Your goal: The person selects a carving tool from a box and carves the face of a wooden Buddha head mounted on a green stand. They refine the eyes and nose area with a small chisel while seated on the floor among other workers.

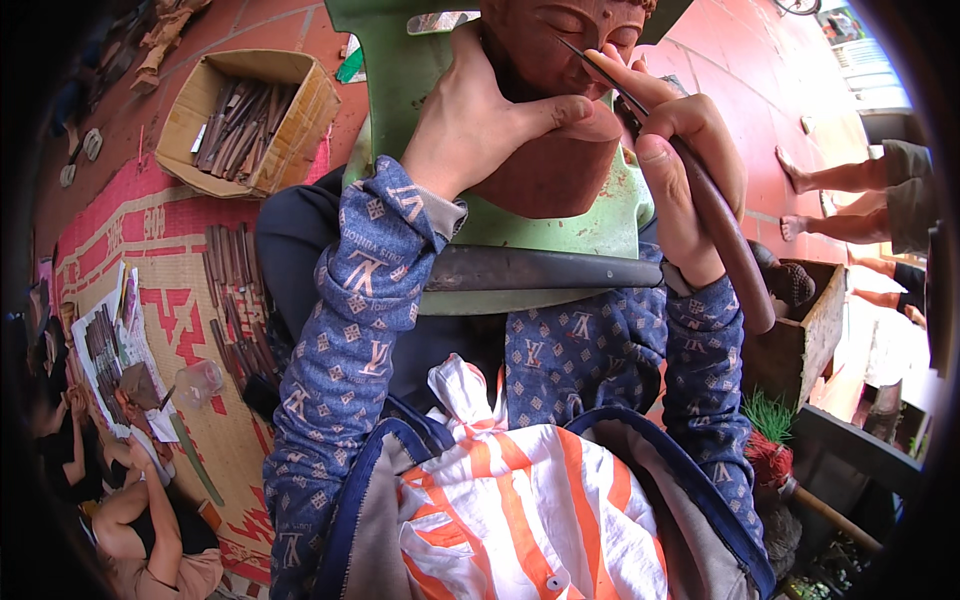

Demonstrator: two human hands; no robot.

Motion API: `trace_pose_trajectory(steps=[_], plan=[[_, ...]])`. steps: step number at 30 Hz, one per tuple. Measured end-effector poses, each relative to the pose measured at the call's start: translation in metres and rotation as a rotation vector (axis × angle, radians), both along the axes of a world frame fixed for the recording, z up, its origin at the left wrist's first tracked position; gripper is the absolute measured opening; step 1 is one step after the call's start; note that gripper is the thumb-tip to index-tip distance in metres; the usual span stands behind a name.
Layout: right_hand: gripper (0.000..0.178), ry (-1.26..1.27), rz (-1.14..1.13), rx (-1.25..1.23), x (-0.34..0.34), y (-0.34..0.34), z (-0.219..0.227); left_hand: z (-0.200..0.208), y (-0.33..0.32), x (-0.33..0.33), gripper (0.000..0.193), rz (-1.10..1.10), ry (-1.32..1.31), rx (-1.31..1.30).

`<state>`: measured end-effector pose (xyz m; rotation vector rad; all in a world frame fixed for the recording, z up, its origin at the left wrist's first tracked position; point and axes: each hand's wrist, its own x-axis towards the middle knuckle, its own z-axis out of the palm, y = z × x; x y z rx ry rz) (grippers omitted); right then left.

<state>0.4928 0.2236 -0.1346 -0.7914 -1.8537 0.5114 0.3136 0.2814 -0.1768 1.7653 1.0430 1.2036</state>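
A reddish-brown wooden carved head [548,150] with closed eyes rests on a green plastic chair [405,60] in front of me. My left hand [465,120] is wrapped round its side, the thumb lying across the neck area. In my right hand [690,150] is a carving knife [722,225] with a long curved brown handle. Its thin dark blade points up and left, and the tip is at the face beside the nose; whether it touches the wood I cannot tell. A dark bar [545,268] lies across the chair's near side.
A cardboard box [290,130] of carving tools stands at the left, with more tools [235,290] on the patterned mat [185,290]. People sit at the lower left; bare legs [840,180] show at the right. A wooden box [805,345] and a brush [770,460] are by my right arm.
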Motion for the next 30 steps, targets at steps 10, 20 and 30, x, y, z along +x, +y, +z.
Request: trace_pose_trajectory(steps=[10, 20, 30], plan=[[0.015, -0.155, -0.094, 0.11, -0.008, -0.001, 0.005, -0.003, 0.0, -0.001, 0.095, 0.005, 0.022, -0.003], [0.021, 0.099, 0.075, -0.053, -0.002, 0.0, -0.002, -0.001, -0.002, -0.001, 0.093, 0.028, 0.033, -0.014], [0.021, 0.054, -0.026, -0.001, -0.004, -0.003, -0.005, -0.002, 0.0, -0.002, 0.092, 0.003, 0.001, -0.005]])
